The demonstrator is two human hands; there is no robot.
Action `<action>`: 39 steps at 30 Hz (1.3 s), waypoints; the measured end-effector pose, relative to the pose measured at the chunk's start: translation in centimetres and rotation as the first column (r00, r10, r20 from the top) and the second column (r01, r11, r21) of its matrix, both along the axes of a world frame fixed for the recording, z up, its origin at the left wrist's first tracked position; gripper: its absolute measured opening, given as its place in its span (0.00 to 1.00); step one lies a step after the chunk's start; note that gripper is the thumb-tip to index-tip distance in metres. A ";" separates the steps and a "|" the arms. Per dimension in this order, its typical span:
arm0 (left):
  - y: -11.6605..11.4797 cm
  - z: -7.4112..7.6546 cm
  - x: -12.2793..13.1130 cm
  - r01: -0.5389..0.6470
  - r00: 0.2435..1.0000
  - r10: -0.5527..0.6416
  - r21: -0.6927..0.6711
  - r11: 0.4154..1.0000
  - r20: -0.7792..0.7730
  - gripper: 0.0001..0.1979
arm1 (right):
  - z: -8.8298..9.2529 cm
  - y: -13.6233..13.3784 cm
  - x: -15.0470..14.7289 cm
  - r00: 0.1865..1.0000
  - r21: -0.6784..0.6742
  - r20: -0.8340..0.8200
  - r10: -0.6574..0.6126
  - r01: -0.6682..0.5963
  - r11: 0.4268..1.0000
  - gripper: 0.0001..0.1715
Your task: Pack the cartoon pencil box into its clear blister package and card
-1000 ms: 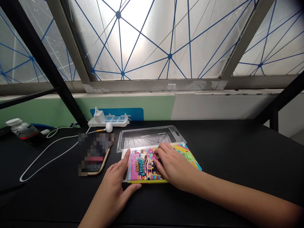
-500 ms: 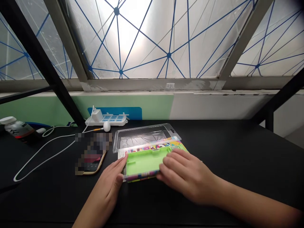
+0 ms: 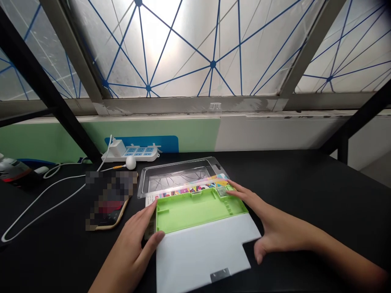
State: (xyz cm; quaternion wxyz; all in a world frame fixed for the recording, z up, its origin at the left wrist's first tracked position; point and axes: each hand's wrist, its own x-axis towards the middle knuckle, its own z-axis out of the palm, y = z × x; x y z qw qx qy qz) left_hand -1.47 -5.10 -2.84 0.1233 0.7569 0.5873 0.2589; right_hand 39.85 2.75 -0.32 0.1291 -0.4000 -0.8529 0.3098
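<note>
An opened pencil case (image 3: 189,210) lies in front of me, its light green tray shallow and mostly bare. Its white lid (image 3: 201,252) is folded down toward me and carries a small metal plate (image 3: 220,275). My left hand (image 3: 139,238) holds the case's left end, fingers along the side and thumb on the near corner. At the far right corner, the fingertips of my right hand (image 3: 265,217) touch the case near a small greyish insert (image 3: 222,191). That hand's thumb stands well apart from its fingers.
Behind the case are a colourful printed card (image 3: 195,188) and a clear plastic package (image 3: 180,175). A phone (image 3: 114,203), a white cable (image 3: 45,191), a power strip (image 3: 139,152) and a bottle (image 3: 14,171) lie to the left. Black frame bars (image 3: 51,101) rise at the sides.
The pencil case's lid has swung open toward me, exposing its white inner face. My right hand has shifted right and spread its fingers; my left hand stays at the left end.
</note>
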 end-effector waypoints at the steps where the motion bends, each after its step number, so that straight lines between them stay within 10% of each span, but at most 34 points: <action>1: 0.0 0.0 0.0 0.000 1.000 0.000 0.001 1.000 0.010 0.30 | -0.1 -0.1 -0.1 1.000 -0.016 -0.006 0.000 0.000 1.000 0.76; 10: -1.0 1.0 1.2 -0.017 0.973 0.018 -0.004 1.000 0.231 0.37 | 0.8 0.5 -1.2 0.956 -0.002 -0.273 -0.110 0.114 0.994 0.34; 16: -0.3 0.4 0.6 -0.004 0.992 0.000 0.031 1.000 0.130 0.37 | -0.4 0.1 -1.1 0.980 0.066 -0.148 -0.132 0.143 0.987 0.52; 23: -0.5 2.5 1.5 -0.005 0.998 -0.010 0.222 0.975 0.065 0.33 | 1.0 1.5 -2.4 0.954 0.243 -0.294 -0.051 0.126 0.962 0.44; 30: 8.7 8.3 1.8 -0.030 0.953 0.127 0.329 0.944 -0.276 0.38 | 4.4 9.8 -6.5 0.900 0.205 -0.435 -0.020 0.121 0.971 0.37; 39: 11.5 7.1 -0.4 -0.078 0.866 0.139 0.145 0.986 -0.480 0.32 | -0.3 12.8 -8.8 0.874 0.068 -0.479 -0.078 0.126 0.990 0.36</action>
